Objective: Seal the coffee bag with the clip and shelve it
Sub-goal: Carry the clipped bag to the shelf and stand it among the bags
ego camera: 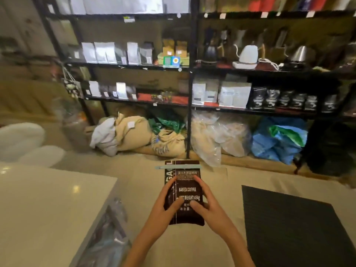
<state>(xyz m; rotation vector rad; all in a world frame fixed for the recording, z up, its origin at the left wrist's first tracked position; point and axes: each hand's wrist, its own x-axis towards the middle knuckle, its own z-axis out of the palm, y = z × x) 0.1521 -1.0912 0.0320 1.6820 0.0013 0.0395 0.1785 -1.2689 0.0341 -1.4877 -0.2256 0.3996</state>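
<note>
I hold a dark brown coffee bag (pixel 185 191) upright in front of me, printed "BAKED.COFFEE" in white. A pale green clip (pixel 178 167) lies clamped straight across its folded top. My left hand (pixel 167 205) grips the bag's left side and my right hand (pixel 204 201) grips its right side, thumbs on the front. The black metal shelf unit (pixel 189 105) stands ahead of me across the floor. Its lower right shelf holds a row of similar dark coffee bags (pixel 285 101).
A white table (pixel 44 209) is at my left with plastic-wrapped items (pixel 107 234) beside it. A black ribbed mat (pixel 296 226) lies at my right. Sacks and plastic bags (pixel 212 135) fill the floor under the shelves. Kettles (pixel 248 54) and white pouches (pixel 235 93) occupy the shelves.
</note>
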